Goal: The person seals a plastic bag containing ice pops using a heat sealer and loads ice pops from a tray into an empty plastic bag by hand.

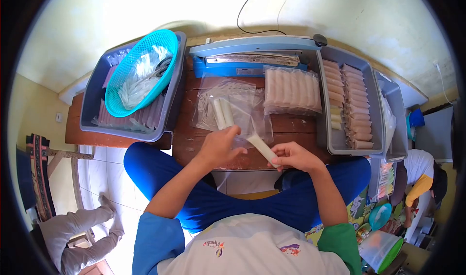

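Note:
My right hand [293, 157] is closed around the lower end of a white, tube-shaped ice pop [262, 150], which slants up and left. Its upper end touches the edge of a clear plastic bag [245, 113] lying on the table. Two similar white ice pops [223, 112] lie side by side in that bag. My left hand [221, 146] rests at the bag's near edge, thumb stretched away from the fingers; some fingertips are hidden. Beyond the bag lies a filled pack of pale pink ice pops [292, 89], just right of more flat clear bags [225, 88].
A blue bag sealer [252, 68] stands along the wall. At left, a turquoise basket [110, 88] sits on a grey crate [90, 122]. Another grey crate [357, 152] at right holds rows of pink tubes. Other people [420, 168] are at both sides.

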A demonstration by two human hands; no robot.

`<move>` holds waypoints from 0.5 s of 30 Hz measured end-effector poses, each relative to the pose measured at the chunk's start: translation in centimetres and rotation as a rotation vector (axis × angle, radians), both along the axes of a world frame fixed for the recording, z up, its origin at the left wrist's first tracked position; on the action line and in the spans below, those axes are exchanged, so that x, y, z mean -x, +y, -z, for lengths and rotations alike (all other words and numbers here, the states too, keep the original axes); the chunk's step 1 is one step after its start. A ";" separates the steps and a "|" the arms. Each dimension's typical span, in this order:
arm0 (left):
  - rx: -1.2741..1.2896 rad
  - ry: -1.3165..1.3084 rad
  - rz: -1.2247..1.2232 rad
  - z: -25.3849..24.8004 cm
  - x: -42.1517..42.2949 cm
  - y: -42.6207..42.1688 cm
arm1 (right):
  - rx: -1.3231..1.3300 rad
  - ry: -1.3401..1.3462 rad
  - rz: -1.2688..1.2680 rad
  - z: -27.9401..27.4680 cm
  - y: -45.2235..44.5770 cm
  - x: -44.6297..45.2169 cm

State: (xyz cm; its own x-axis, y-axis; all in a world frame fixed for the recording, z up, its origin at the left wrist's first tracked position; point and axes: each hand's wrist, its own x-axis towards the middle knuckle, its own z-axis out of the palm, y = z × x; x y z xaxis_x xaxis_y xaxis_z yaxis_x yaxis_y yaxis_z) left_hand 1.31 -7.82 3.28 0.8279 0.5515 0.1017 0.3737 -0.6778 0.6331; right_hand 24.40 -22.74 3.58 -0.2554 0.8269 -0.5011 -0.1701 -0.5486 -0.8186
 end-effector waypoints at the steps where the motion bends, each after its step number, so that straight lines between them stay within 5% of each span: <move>1: 0.000 0.000 -0.010 0.3 -0.1 -0.4 | 0.006 -0.042 -0.047 0.3 -0.2 -0.3; 9: -0.296 0.040 -0.014 3.8 -1.6 -1.8 | 0.093 -0.198 -0.075 2.4 -1.5 0.2; 15: -0.205 -0.101 -0.044 3.9 -1.3 -2.0 | 0.012 -0.215 0.061 3.5 -0.8 3.1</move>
